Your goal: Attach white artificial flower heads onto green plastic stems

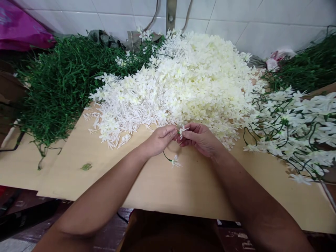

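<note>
My left hand (pixel 160 139) and my right hand (pixel 200 138) meet above the tan board (pixel 110 175), fingertips together. Between them sits a small white plastic flower (pixel 182 130), pinched by my right fingers. My left hand grips a thin green stem (pixel 166 156) that curves down from under it and ends in another white flower (pixel 175 161) resting on the board. Just beyond the hands lies a big heap of loose white flowers (pixel 183 84).
A pile of bare green stems (pixel 60 84) fills the left. Stems with flowers fitted (pixel 294 129) lie at the right, more green stems (pixel 307 68) behind them. A white tiled wall (pixel 262 24) stands at the back, a purple bag (pixel 18 29) far left.
</note>
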{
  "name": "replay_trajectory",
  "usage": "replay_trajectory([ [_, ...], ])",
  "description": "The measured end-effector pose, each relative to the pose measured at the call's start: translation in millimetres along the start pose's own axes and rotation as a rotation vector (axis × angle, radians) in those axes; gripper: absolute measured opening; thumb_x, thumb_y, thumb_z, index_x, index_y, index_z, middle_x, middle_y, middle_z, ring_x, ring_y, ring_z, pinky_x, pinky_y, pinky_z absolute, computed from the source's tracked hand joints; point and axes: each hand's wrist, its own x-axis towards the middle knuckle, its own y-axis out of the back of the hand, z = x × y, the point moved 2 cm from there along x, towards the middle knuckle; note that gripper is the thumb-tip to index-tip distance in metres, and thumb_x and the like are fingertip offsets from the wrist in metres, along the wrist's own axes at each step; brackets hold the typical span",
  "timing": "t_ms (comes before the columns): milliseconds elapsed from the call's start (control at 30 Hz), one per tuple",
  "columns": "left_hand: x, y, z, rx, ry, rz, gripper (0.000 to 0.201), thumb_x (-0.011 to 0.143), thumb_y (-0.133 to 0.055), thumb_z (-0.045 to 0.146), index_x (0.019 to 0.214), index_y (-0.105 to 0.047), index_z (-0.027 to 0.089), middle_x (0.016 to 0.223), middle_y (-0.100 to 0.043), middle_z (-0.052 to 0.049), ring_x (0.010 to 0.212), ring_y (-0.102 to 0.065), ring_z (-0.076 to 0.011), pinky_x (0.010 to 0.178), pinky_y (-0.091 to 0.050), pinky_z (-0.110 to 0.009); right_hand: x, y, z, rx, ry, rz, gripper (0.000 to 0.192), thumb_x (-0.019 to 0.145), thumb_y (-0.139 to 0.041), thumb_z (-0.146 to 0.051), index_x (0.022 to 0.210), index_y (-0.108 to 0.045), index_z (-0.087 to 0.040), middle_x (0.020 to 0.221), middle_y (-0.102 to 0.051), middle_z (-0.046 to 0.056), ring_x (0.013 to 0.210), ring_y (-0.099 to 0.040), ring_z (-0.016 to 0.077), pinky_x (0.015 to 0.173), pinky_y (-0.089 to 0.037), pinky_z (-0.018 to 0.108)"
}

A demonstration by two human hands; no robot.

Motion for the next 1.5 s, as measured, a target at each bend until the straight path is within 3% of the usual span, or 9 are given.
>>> replay_trajectory([
  [133, 1.0, 0.0, -2.6, -0.018, -0.019, -0.008, 0.046, 0.085, -0.052, 0.060, 0.071, -0.054, 0.016, 0.073, -0.057, -0.003, 0.071, -0.051, -0.0135, 0.067, -0.041, -0.025, 1.9, -0.1, 1.5, 0.040, 0.040, -0.013, 0.029, 0.055, -0.089, -0.032, 0.068, -0.066, -0.018, 0.062, -0.071, -0.001, 0.058, -0.067, 0.0117, 0.061, -0.057, 0.026],
  [500, 1.7, -1.0, -0.8, -0.035, -0.044, 0.022, 0.044, 0.085, -0.056, 0.056, 0.066, -0.053, 0.016, 0.066, -0.053, 0.000, 0.066, -0.048, -0.0118, 0.062, -0.037, -0.024, 3.4, -1.4, 4.1, 0.024, 0.079, 0.006, 0.033, 0.051, -0.090, -0.034, 0.060, -0.062, -0.018, 0.060, -0.068, -0.002, 0.057, -0.065, 0.0110, 0.066, -0.055, 0.027],
  [767, 3.3, -1.9, -2.2, -0.021, -0.063, 0.013, 0.047, 0.084, -0.055, 0.059, 0.066, -0.051, 0.016, 0.065, -0.051, 0.001, 0.064, -0.046, -0.0111, 0.063, -0.037, -0.024, 4.5, -5.5, 7.1, 0.013, 0.112, 0.094, 0.035, 0.046, -0.091, -0.032, 0.055, -0.061, -0.017, 0.056, -0.066, -0.003, 0.056, -0.063, 0.0098, 0.065, -0.055, 0.026],
  [967, 4.1, 1.1, -5.3, -0.063, -0.052, -0.011, 0.049, 0.083, -0.055, 0.062, 0.067, -0.050, 0.016, 0.065, -0.050, 0.000, 0.066, -0.047, -0.0117, 0.063, -0.037, -0.025, 5.0, -4.6, 7.9, 0.025, 0.117, 0.046, 0.033, 0.050, -0.091, -0.035, 0.058, -0.064, -0.017, 0.057, -0.067, -0.003, 0.058, -0.064, 0.0099, 0.066, -0.056, 0.026],
  [1133, 4.3, 1.1, -5.5, -0.053, -0.075, -0.046, 0.050, 0.083, -0.054, 0.062, 0.065, -0.047, 0.016, 0.065, -0.050, 0.000, 0.064, -0.046, -0.0110, 0.063, -0.039, -0.025, 5.3, -1.9, 6.3, 0.016, 0.066, 0.037, 0.036, 0.048, -0.092, -0.036, 0.057, -0.063, -0.016, 0.057, -0.067, -0.003, 0.058, -0.066, 0.0106, 0.066, -0.054, 0.025],
  [1500, 3.2, -0.6, -3.3, 0.115, -0.141, -0.070, 0.037, 0.090, -0.048, 0.043, 0.065, -0.050, 0.017, 0.064, -0.050, 0.000, 0.063, -0.047, -0.0116, 0.065, -0.039, -0.025, 3.4, -1.2, 3.5, -0.007, -0.049, 0.042, 0.040, 0.040, -0.092, -0.033, 0.053, -0.059, -0.016, 0.055, -0.066, -0.004, 0.058, -0.067, 0.0129, 0.067, -0.055, 0.029],
])
